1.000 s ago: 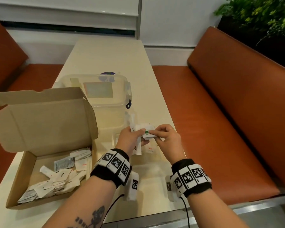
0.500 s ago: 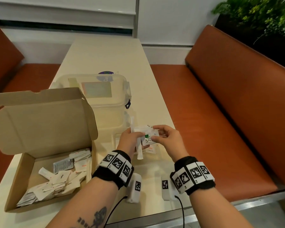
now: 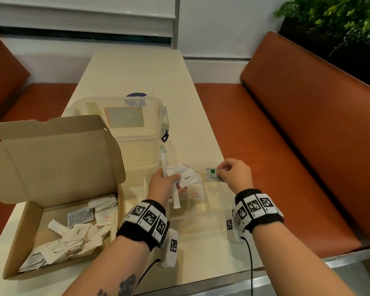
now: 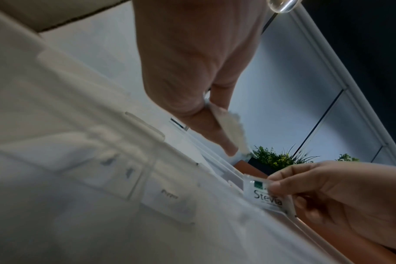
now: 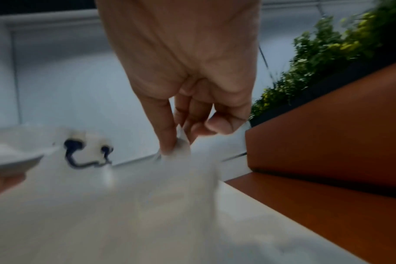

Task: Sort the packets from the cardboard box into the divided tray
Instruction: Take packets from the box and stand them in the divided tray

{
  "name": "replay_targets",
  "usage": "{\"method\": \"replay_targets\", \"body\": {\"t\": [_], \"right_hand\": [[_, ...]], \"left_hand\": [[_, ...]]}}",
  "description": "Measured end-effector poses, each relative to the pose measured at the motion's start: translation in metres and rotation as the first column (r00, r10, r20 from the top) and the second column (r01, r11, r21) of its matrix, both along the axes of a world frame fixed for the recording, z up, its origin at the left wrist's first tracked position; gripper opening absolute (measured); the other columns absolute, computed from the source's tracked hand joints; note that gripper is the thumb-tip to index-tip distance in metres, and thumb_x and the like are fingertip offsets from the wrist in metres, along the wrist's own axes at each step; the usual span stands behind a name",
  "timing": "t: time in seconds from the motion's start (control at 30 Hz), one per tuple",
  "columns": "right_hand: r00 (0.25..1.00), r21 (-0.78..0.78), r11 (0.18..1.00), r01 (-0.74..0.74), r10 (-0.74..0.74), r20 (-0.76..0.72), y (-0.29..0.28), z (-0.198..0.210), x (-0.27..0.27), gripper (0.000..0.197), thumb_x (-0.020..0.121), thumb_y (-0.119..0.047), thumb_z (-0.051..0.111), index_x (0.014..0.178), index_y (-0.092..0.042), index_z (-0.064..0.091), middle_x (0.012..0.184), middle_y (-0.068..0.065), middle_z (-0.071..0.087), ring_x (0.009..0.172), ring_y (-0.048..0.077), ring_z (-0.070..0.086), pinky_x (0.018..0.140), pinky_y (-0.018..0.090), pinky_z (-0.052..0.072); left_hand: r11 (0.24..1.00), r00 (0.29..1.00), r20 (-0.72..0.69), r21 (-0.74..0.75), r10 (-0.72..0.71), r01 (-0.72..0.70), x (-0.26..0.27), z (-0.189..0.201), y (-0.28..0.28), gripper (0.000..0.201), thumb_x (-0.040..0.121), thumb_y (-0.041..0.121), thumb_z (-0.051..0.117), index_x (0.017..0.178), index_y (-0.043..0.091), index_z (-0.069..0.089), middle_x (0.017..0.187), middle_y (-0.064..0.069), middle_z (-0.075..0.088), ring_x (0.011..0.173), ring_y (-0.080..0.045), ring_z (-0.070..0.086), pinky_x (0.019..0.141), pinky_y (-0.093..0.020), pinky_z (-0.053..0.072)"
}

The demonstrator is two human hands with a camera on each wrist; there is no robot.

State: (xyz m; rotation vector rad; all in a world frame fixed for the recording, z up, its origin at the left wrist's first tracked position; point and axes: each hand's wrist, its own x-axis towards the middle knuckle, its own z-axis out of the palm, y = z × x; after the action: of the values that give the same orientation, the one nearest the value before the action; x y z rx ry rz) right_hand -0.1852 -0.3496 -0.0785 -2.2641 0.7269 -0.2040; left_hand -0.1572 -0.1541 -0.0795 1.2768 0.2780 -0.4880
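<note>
Nearest the camera, two forearms wearing black wristbands with coded white tags are reaching over the near edge of the cream table (image 3: 137, 67), a cable trailing from each band. To the left, the cardboard box (image 3: 15, 248) is sitting at the table's near-left corner, its lid (image 3: 51, 157) standing open and screening part of the clear lidded container (image 3: 124, 116) behind it; loose white packets (image 3: 77, 233) are lying heaped across its floor. Just right of the box, the clear divided tray (image 3: 217, 200) is resting on the table, and at least one packet with red print (image 3: 195, 193) is lying in one of its compartments. The left hand (image 3: 165, 184) is curling around a fanned bunch of packets (image 3: 187, 177) above the tray, a pepper packet on top and a long stick sachet hanging below the fingers. Beside it and apart from it, the right hand (image 3: 235, 174) is pinching a Stevia packet (image 3: 214, 175) between thumb and fingertips above the tray's right side, near the table's right edge. Beyond that edge an orange bench (image 3: 286, 146) is running alongside, with green plants (image 3: 340, 20) behind its backrest. The far half of the table is lying open up to the white wall
</note>
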Motion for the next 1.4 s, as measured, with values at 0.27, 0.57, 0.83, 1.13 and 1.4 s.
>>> {"method": "replay_targets", "body": {"t": [0.27, 0.57, 0.83, 1.13, 1.4], "right_hand": [[0.968, -0.192, 0.963, -0.187, 0.147, -0.203, 0.017, -0.003, 0.019, 0.016, 0.086, -0.007, 0.059, 0.070, -0.012, 0.058, 0.083, 0.008, 0.066, 0.077, 0.024, 0.065, 0.070, 0.035, 0.057], [0.937, -0.436, 0.842, -0.318, 0.209, -0.281, 0.016, -0.013, 0.008, 0.020, 0.085, -0.008, 0.048, 0.091, -0.019, 0.064, 0.065, -0.005, 0.059, 0.067, 0.019, 0.055, 0.054, 0.024, 0.038], [0.930, -0.523, 0.784, -0.334, 0.183, -0.320, 0.023, -0.027, -0.009, 0.027, 0.091, -0.020, 0.044, 0.102, -0.020, 0.069, 0.082, 0.002, 0.059, 0.094, 0.021, 0.046, 0.080, 0.031, 0.038], [0.887, -0.627, 0.639, -0.445, 0.220, -0.405, 0.024, -0.032, -0.013, 0.029, 0.091, -0.044, 0.046, 0.110, -0.033, 0.065, 0.101, -0.008, 0.064, 0.096, 0.019, 0.042, 0.071, 0.029, 0.029], [0.895, -0.621, 0.663, -0.418, 0.184, -0.406, 0.027, -0.032, -0.011, 0.029, 0.092, -0.041, 0.044, 0.108, -0.036, 0.067, 0.099, -0.007, 0.063, 0.095, 0.020, 0.041, 0.070, 0.030, 0.026]], "left_hand": [[1.000, 1.000, 0.009, 0.013, 0.010, -0.010, 0.002, 0.001, 0.002, 0.023, 0.090, -0.005, 0.053, 0.110, 0.006, 0.057, 0.108, -0.014, 0.066, 0.096, -0.031, 0.067, 0.073, -0.038, 0.059], [0.999, 1.000, 0.023, 0.043, 0.002, -0.003, 0.003, 0.004, 0.005, 0.028, 0.089, -0.008, 0.052, 0.115, 0.002, 0.055, 0.113, -0.019, 0.065, 0.099, -0.035, 0.066, 0.077, -0.043, 0.057], [0.998, 1.000, 0.018, 0.062, 0.001, -0.002, 0.003, 0.004, 0.001, 0.021, 0.089, -0.006, 0.054, 0.102, 0.009, 0.058, 0.105, -0.014, 0.067, 0.093, -0.031, 0.068, 0.078, -0.043, 0.057], [0.998, 1.000, 0.017, 0.065, -0.001, 0.000, 0.000, 0.006, 0.000, 0.022, 0.089, -0.007, 0.053, 0.107, 0.006, 0.058, 0.105, -0.015, 0.067, 0.091, -0.031, 0.067, 0.077, -0.042, 0.057], [0.997, 0.999, 0.031, 0.075, -0.023, 0.021, -0.003, 0.008, 0.003, 0.022, 0.089, -0.006, 0.052, 0.106, 0.008, 0.058, 0.108, -0.016, 0.066, 0.096, -0.032, 0.067, 0.078, -0.042, 0.057]]}}
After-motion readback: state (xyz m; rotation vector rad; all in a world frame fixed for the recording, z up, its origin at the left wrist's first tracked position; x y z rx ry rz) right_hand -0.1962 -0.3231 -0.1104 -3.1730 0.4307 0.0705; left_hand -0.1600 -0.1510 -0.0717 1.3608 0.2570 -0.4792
